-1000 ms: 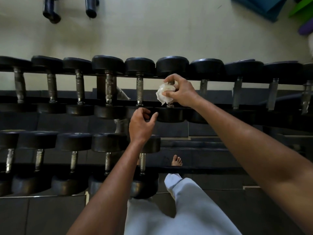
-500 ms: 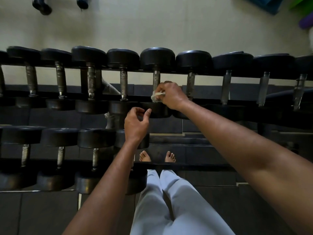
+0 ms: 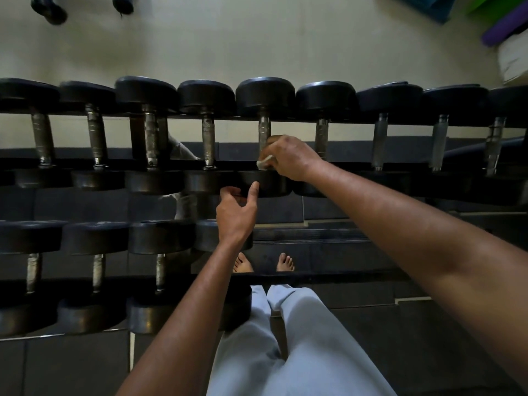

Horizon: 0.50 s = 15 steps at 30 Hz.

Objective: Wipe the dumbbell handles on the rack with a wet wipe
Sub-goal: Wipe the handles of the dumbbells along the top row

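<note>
Left hand [image 3: 235, 214]: arm reaching forward, fingers loosely curled, holding nothing, index fingertip touching the near dumbbell head [image 3: 264, 182]
Right hand [image 3: 291, 158]: arm stretched out, fingers curled round the wet wipe [image 3: 264, 162], gripping the low end of the dumbbell handle [image 3: 264, 125] on the upper rack [image 3: 371, 121]

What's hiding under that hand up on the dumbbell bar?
A crumpled wet wipe peeks out beneath the right hand, wrapped around the dumbbell handle. The hand covers most of the wipe and the handle's lower part.
</note>
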{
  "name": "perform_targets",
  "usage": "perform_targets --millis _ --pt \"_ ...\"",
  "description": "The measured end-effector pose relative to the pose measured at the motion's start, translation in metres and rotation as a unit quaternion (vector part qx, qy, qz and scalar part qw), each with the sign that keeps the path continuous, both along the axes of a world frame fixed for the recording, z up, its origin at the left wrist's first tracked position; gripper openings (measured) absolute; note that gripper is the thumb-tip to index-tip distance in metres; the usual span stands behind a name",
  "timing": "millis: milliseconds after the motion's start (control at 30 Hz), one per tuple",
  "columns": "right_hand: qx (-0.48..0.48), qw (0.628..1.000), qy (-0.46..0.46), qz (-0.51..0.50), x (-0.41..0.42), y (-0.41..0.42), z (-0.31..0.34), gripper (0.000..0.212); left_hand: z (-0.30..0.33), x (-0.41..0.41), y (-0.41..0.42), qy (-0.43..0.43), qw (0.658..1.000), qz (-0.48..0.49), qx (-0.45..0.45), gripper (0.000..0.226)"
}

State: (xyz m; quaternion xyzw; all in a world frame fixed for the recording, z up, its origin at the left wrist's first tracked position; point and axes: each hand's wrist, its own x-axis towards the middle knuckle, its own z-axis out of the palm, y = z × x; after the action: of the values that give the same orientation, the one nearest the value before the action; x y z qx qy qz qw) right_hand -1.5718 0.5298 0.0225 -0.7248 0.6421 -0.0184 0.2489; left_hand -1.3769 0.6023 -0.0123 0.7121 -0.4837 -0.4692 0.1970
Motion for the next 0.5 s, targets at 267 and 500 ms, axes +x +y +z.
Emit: perform_targets --millis 267,500 --pt "0.018 0.989 0.11 0.095 0.035 -0.035 0.004 0.006 -0.005 0.003 0.0 0.011 1.0 -0.003 0.021 0.06" --pt "0.049 0.997 0.061 0.001 0.029 -0.031 -0.002 0.011 -0.003 0.006 -0.002 0.022 0.999 -0.002 0.024 0.056"
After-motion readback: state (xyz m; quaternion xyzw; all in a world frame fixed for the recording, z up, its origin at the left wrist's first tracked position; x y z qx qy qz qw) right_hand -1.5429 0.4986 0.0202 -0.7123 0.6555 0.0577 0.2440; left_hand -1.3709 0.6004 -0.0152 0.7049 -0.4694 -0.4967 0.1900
